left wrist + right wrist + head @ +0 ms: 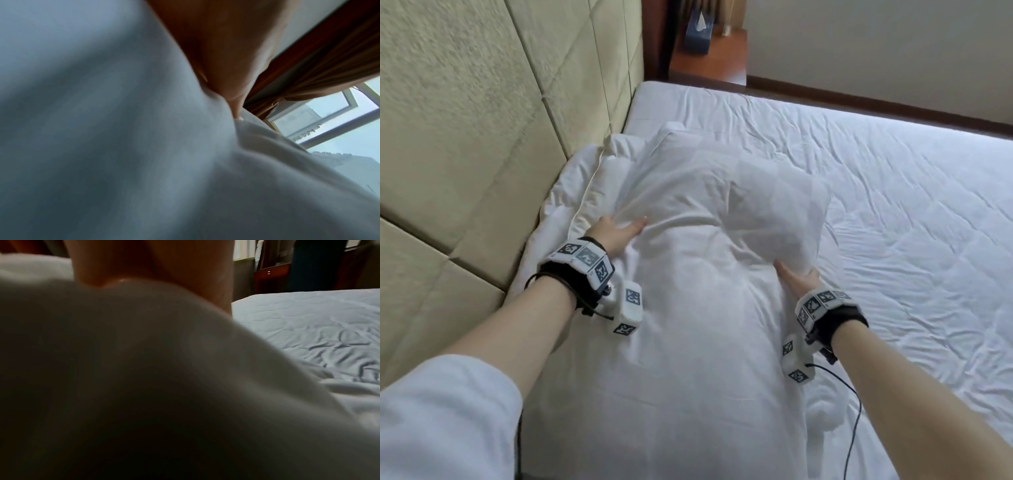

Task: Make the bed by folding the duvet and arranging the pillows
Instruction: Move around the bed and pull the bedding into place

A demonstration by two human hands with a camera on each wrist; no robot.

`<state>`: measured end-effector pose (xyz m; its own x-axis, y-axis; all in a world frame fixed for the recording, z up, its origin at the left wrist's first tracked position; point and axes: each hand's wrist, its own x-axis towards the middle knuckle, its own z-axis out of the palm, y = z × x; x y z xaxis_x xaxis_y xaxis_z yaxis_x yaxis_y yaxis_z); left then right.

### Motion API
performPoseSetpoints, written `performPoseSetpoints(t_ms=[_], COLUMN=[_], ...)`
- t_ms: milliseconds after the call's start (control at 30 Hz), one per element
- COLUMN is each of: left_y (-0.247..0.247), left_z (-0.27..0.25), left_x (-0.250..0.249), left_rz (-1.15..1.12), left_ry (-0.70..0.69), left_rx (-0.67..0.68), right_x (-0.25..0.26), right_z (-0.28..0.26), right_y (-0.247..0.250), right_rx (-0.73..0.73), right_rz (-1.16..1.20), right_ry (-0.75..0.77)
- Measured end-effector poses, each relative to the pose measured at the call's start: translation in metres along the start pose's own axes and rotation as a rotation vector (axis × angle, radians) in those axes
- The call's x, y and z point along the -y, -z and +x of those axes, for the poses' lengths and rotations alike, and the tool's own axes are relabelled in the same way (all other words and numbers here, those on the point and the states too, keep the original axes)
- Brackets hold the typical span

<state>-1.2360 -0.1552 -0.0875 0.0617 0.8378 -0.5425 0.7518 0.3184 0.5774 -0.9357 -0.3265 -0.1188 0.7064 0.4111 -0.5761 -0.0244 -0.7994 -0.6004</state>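
Pillow placement, head of bed. Top pillow (pixel 722 205) lies across a second pillow (pixel 592 178) that sits against the padded headboard (pixel 482 120); both are at the near corner of the mattress, on white bedding that I take to be the duvet (pixel 688 359) bunched beneath them. My left hand (pixel 616 229) rests on the pillow's left side, thumb laid along the fabric, fingers tucked under a fold, so I cannot tell from here how tightly they close. My right hand (pixel 796 277) takes the pillow's near right corner, fingers buried in the cover; grip looks like a pinch, but the wrist view shows only blurred cloth and palm. The far sheet (pixel 893 171) is wrinkled and bare. Risks, as I judge them: the right corner is slack casing with little filling, so a pull there may drag the cover without shifting the pillow. The lower pillow is skewed toward the headboard; pressing down may push it into the gap. The cable (pixel 854 404) trailing from my right wristband lies over the bedding and could snag a fold.
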Motion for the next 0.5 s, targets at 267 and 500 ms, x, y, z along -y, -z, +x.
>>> performPoseSetpoints(t_ms=[267,500], left_y=[0.031,0.079], left_z=[-0.004,-0.007], left_x=[-0.010,-0.017], left_rz=[-0.017,-0.354], left_ry=[-0.159,-0.219], left_rx=[-0.060,-0.204], right_x=[0.061,0.127], right_z=[-0.006,-0.017], right_y=[0.021,0.037], right_rx=[-0.012,0.032], right_rz=[0.032,0.187], right_ry=[0.285,0.451])
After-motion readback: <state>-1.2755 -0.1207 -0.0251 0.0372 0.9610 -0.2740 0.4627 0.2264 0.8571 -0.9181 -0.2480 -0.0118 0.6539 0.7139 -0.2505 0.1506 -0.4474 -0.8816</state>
